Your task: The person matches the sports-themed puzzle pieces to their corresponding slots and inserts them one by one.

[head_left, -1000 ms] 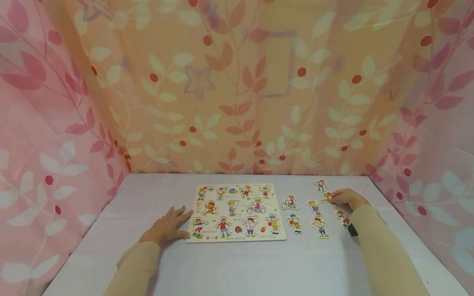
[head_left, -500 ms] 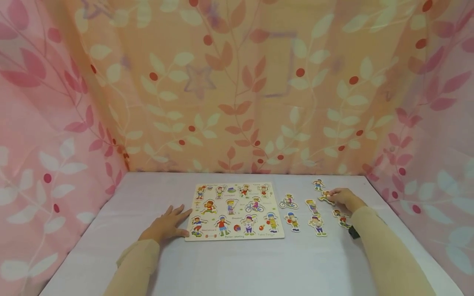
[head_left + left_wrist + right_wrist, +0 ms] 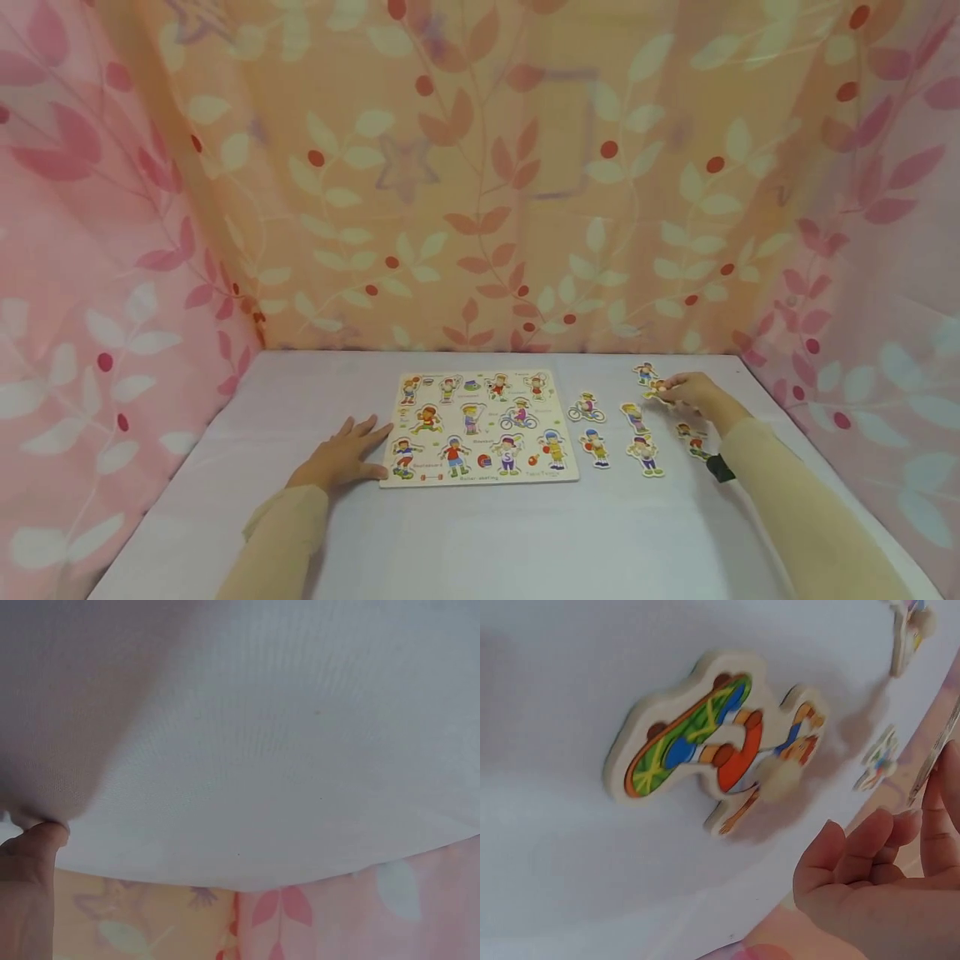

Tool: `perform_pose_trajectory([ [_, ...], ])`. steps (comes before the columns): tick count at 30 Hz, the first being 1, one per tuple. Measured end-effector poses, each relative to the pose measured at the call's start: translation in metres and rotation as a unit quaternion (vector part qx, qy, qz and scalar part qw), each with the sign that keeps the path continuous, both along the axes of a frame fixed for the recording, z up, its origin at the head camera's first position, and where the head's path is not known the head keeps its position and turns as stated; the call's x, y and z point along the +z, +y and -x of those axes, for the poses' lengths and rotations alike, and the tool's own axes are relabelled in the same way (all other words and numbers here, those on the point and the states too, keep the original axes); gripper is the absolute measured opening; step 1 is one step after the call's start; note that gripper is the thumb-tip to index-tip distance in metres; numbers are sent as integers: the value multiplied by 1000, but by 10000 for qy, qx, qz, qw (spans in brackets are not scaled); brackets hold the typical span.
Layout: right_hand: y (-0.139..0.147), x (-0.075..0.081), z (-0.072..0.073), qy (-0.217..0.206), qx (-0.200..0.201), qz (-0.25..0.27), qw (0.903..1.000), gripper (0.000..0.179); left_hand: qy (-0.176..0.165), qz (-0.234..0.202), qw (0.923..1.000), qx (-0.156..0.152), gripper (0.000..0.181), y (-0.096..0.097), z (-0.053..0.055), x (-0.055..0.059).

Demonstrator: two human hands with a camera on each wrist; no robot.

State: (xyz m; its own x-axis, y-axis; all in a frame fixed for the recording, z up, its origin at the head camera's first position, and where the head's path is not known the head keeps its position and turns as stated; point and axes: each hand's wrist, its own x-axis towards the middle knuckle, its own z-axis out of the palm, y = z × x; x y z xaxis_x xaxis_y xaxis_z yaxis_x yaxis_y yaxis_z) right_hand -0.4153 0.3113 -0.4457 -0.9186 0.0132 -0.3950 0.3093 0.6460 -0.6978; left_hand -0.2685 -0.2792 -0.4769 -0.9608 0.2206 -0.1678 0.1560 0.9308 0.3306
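My right hand [image 3: 699, 395] pinches a runner-shaped puzzle piece [image 3: 655, 390] between thumb and fingertips, near the far right of the table. In the right wrist view this piece [image 3: 934, 754] shows almost edge-on and the other fingers are curled. It overlaps a blue-capped figure piece [image 3: 645, 373] in the head view. Below that hand lies a skateboarder piece [image 3: 694, 742] with a pale round knob. My left hand [image 3: 341, 452] rests with fingers spread at the left edge of the puzzle board [image 3: 553, 425], which bears printed sports figures. The left wrist view shows mostly white cloth and a fingertip.
Between board and right hand lie a cyclist piece [image 3: 587, 407], a blue-helmeted piece [image 3: 596, 448], a golfer-like piece [image 3: 633, 417] and a purple-capped piece [image 3: 646, 456]. A dark object [image 3: 721, 468] sits at the right sleeve. Floral curtains [image 3: 480, 208] enclose the table's back and sides.
My right hand has brought the runner piece a little up and left in the head view, toward the blue-capped piece. The left hand stays at the board's edge.
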Motion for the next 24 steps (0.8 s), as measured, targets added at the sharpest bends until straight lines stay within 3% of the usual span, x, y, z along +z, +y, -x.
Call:
perform_pose_trajectory([
  [13, -25, 4, -20, 268, -174, 629, 9975, 19, -59, 82, 9999, 28, 91, 2, 0, -1],
  [20, -42, 8, -29, 524, 44, 885, 9947, 14, 53, 98, 9999, -28, 91, 1, -1, -1],
  [24, -51, 12, -32, 651, 185, 763, 9948, 16, 44, 103, 9999, 2, 91, 2, 0, -2],
])
